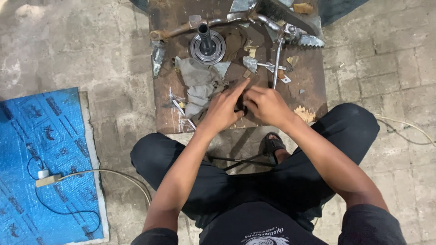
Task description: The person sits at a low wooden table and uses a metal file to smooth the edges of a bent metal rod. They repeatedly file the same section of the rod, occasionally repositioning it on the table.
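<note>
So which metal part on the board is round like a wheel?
The grey disc with a dark shaft standing from its middle, beside the crumpled rag. The other metal parts are long rods or jagged scraps.

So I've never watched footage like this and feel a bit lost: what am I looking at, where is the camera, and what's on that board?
There is no machine here, just a person working with bare hands. The one picture comes from a camera worn on their head, looking down, so you see their arms and black-trousered legs as they sit on a paved floor. In front of them lies a worn brown board. On it are a round metal part with an upright shaft, a crumpled grey rag, a long metal lever and small scraps. The left hand and right hand meet over a small dark object, too hidden to identify. To the left lies a blue sheet with a cable on it.
</note>
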